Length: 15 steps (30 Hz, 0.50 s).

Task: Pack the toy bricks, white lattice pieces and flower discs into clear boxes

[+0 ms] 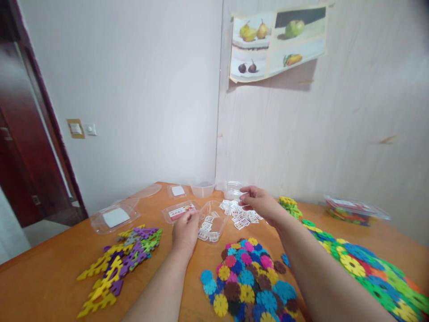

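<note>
My left hand point(186, 229) is closed on the left rim of a clear plastic box point(217, 218). Several white window-shaped pieces point(205, 229) lie inside that box. To the right of the box, my right hand point(258, 203) hovers above a loose pile of the same white pieces point(241, 215). Its fingers are curved and apart, and I see nothing between them. A clear lid with a red and white label point(181, 211) lies just behind my left hand. Nearer to me, between my forearms, is a heap of colourful notched discs point(246, 281).
Purple, yellow and green interlocking pieces point(129, 255) lie on the left of the wooden table point(43, 286). Large flower discs point(365, 268) spread on the right, with a filled clear box point(355, 210) beyond. Empty tubs point(203, 189) and a clear lid point(115, 218) stand toward the back.
</note>
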Motion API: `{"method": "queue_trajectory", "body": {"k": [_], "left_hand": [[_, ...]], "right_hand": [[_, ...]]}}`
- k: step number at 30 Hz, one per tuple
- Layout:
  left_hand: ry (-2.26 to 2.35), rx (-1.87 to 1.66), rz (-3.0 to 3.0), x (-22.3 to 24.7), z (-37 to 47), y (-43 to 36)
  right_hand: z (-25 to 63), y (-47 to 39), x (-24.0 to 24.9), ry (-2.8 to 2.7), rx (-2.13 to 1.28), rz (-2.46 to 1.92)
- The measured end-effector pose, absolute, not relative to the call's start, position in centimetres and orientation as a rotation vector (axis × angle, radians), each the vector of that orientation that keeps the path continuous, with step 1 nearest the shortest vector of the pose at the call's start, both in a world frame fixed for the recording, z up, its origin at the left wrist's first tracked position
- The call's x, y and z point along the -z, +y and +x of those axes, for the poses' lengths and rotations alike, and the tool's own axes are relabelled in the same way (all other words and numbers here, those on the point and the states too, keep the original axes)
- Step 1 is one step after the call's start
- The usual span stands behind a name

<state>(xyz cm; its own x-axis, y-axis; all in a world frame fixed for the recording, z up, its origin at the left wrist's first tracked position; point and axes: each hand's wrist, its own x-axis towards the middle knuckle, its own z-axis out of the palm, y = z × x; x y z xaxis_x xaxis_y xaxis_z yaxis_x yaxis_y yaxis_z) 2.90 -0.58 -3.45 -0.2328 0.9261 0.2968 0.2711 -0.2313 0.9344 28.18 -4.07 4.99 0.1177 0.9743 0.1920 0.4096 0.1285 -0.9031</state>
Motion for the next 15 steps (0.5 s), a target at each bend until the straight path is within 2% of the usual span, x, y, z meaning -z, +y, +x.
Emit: {"method": "queue_trajectory", "body": {"k": [3,5,15], "left_hand": [[1.464,-1.497,1.465,3.3,2.9,-0.6],[1.452,-1.501,1.469,3.3,3.0,-0.6],[1.418,-1.485,1.467,4.1,2.9,-0.1]], "right_hand": [[30.3,-3.5,-4.5,-1.512,-0.265,-1.961],[31.9,-3.2,-3.8,-1.518,-0.146,-2.119],[32.5,-3.4,-1.2,-1.776,-0.170,-2.392]]}}
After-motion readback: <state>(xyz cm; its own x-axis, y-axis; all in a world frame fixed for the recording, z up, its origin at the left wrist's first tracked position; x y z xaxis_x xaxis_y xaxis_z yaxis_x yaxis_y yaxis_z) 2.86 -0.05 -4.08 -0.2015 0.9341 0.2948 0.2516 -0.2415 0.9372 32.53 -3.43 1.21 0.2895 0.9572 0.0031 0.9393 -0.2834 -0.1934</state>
